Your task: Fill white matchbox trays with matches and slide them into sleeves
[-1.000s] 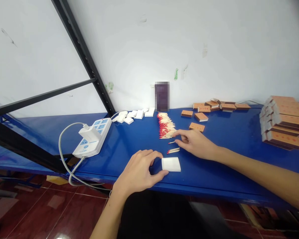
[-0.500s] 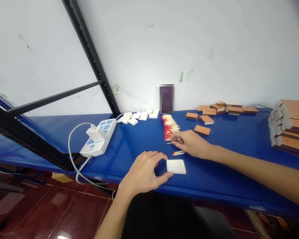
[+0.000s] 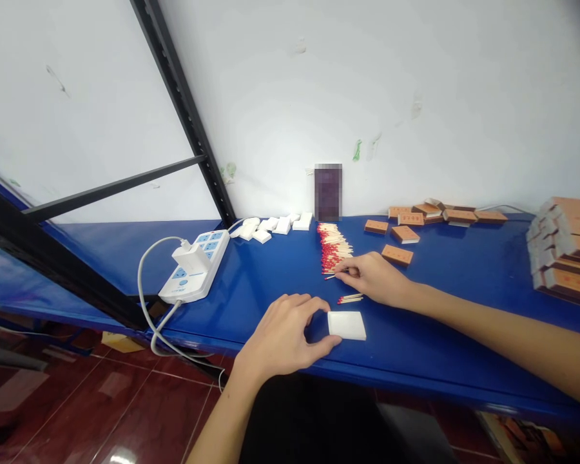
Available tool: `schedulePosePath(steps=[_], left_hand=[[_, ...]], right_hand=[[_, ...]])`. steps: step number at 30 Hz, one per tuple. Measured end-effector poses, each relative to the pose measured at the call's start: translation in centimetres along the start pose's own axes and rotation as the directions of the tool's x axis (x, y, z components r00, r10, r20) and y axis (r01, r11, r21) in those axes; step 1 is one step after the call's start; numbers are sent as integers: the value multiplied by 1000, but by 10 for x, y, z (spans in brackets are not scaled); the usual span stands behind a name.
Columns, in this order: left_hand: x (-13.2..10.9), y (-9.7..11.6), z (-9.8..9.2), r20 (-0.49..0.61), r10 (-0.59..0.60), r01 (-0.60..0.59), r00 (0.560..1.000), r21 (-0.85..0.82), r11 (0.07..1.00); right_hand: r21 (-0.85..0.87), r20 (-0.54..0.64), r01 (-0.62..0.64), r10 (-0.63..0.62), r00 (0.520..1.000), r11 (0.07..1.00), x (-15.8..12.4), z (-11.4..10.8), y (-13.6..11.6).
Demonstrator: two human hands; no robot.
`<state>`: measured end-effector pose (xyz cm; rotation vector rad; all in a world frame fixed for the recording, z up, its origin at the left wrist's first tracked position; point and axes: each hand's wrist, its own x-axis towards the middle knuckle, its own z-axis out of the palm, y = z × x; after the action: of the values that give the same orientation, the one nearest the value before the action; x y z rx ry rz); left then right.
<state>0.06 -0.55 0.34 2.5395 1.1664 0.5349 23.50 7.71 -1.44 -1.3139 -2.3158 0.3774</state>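
My left hand (image 3: 290,335) grips a small white matchbox tray (image 3: 347,325) at its left end, with the index finger on the far corner and the thumb on the near one. The tray lies flat on the blue table. My right hand (image 3: 365,274) pinches at the near end of a long pile of red-tipped matches (image 3: 336,248). One match (image 3: 330,278) shows at its fingertips, its other end hidden by the fingers. Between the pile and the tray rests a little group of loose matches (image 3: 350,299).
White trays (image 3: 283,225) lie at the back left, beside a power strip (image 3: 196,267) with a plugged-in charger. Orange matchboxes (image 3: 397,254) are scattered behind my right arm, and a big stack of matchboxes (image 3: 570,251) stands far right. A pixelated dark object (image 3: 328,193) leans on the wall.
The whole view has shifted slightly, so things appear a little further right. Both hands keep nearly the same places, the right one still at the pile's near end.
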Motion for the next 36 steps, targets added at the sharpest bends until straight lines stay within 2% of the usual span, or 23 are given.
schedulePosePath(steps=[6,12,15,17,19,30,36], left_hand=[[0,0,0,2,-1,1,1000,-2,1000],[1,-1,0,10,2,-3,1000,7,1000],[2,-1,-1,12,4,-4,1000,6,1000],[2,-1,-1,15,1,-1,1000,3,1000],[2,-1,-1,16,-4,4,1000,2,1000],[2,0,0,19,-14,14,1000,-7,1000],[0,-1,0,12,-12,12,1000,-9,1000]], right_hand=[[59,45,-49,46,998,997,-1,-10,-7],[206,253,-84,30,967,975,-18,-37,-20],[220,164,-99,63,984,970,-19,-38,-18],[176,56,-91,83,995,980,-18,-34,-14],[114,-1,-62,62,998,992,-16,-27,-11],[43,0,-18,18,1000,999,-15,-17,-5],[35,-5,-41,42,999,999,-13,-14,-1]])
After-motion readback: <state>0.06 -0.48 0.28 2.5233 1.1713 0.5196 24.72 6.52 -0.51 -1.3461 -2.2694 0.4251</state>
